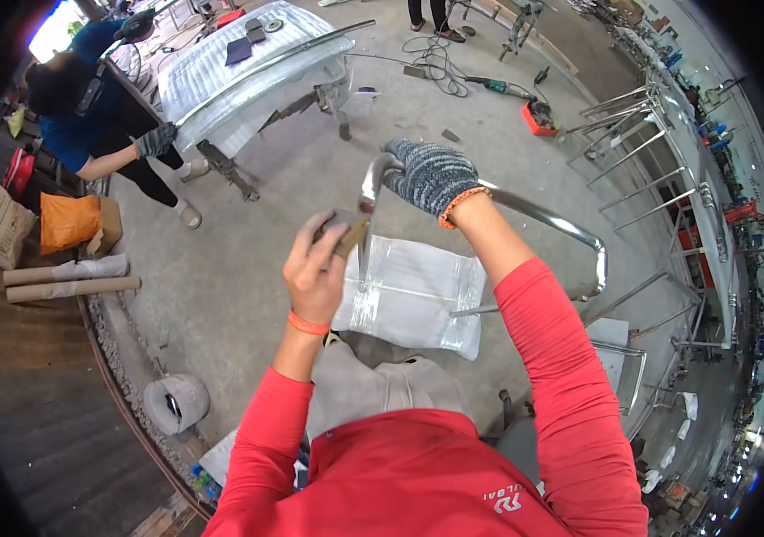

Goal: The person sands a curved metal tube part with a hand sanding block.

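Observation:
My left hand (pixel 312 273), bare with an orange band at the wrist, is closed on a small grey and tan block (pixel 352 240) that looks like a sanding sponge. The block is against or right beside the upright part of a bent, shiny metal tube frame (pixel 550 215). My right hand (pixel 436 179), in a grey knitted glove with an orange cuff, grips that frame near its upper bend. Below the frame is a flat pad wrapped in clear plastic (pixel 409 300). The fingertips of my right hand are partly hidden behind the tube.
At upper left, a person in blue with gloved hands bends beside a plastic-covered table (pixel 194 80). Metal frames (pixel 641 170) stand at right. A white bucket (pixel 176 403), cardboard tubes (pixel 73 279), a red toolbox (pixel 539 118) and an angle grinder with cable (pixel 498 87) lie around.

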A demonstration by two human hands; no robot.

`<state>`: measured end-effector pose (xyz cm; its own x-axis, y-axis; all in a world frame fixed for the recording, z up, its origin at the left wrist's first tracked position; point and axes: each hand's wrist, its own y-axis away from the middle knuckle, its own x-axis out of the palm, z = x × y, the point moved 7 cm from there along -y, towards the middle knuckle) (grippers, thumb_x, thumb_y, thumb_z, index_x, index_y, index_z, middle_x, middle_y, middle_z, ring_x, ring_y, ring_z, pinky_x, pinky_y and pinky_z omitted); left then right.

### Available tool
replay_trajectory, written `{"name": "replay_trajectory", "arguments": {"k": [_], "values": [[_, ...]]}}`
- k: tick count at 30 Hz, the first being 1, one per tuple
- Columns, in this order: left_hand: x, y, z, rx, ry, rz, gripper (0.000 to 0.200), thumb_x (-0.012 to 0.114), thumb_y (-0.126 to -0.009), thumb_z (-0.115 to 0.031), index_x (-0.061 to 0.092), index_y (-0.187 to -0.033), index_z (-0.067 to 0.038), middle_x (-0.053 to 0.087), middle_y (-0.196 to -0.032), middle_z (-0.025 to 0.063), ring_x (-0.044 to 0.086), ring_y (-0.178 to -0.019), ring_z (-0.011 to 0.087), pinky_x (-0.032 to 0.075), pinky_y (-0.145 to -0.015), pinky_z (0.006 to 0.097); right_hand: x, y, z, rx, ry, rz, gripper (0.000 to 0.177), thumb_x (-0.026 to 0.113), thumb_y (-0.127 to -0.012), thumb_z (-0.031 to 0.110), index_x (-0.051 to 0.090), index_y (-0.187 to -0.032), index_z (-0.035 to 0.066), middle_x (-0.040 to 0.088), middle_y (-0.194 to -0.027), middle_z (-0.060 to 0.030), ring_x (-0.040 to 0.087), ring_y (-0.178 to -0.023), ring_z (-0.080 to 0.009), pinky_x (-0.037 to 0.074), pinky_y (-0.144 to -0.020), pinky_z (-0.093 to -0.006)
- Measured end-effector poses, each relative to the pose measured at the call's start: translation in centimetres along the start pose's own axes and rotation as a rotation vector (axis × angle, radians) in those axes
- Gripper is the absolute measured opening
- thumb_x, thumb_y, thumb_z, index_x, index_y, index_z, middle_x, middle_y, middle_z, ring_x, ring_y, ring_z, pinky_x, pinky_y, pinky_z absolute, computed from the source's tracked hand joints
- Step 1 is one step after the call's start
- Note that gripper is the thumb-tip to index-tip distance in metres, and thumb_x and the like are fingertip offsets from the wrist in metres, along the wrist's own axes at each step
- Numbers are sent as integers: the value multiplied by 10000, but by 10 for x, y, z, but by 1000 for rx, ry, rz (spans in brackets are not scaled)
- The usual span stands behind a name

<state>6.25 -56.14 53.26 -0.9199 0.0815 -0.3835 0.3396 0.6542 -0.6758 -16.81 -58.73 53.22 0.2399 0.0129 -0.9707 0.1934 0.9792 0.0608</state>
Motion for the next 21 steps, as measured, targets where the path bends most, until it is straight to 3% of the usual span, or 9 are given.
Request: {"name": "replay_trajectory", "arguments": {"k": [2,4,5,11,13,21], "values": [[12,14,5,52,3,3,363,743,-740,58,680,-1092,-5,624,-1201,193,647,-1051,327,537,-879,400,1,-3,2,10,15,0,483,616,-882,422,601,-1264,127,678,-1147,-173,646,-1047,-364,515,-898,-461],[25,28,11,-22,76,-34,491,816,-673,17,666,-1138,-25,564,-1227,203,622,-1061,338,523,-911,401,2,-7,-3,42,56,35,439,618,-878,409,622,-1199,109,687,-1089,-180,653,-1010,-370,518,-870,-468],[33,33,13,78,46,-6,611,860,-627,-13,641,-1196,-47,526,-1235,205,597,-1084,359,518,-927,415,5,-11,-7,2,74,37,420,619,-873,396,625,-1173,102,687,-1065,-184,652,-996,-376,517,-856,-471],[83,40,38,207,-13,-148,640,858,-660,-47,611,-1250,-63,512,-1305,234,545,-1168,433,501,-947,492,11,-45,-25,-137,72,22,299,635,-852,306,647,-1022,60,687,-950,-195,649,-919,-402,517,-791,-484],[98,36,41,244,-81,-129,612,812,-707,-15,605,-1281,-55,480,-1396,281,528,-1201,470,476,-972,509,12,-46,-28,-158,73,20,299,635,-857,309,649,-1020,59,686,-944,-196,649,-914,-401,517,-787,-484],[99,29,29,235,-144,-212,519,730,-770,52,637,-1271,-41,518,-1395,285,553,-1188,487,462,-987,507,9,-35,-15,-175,113,13,336,610,-896,328,652,-1041,28,686,-974,-211,648,-944,-401,517,-822,-482]]}}
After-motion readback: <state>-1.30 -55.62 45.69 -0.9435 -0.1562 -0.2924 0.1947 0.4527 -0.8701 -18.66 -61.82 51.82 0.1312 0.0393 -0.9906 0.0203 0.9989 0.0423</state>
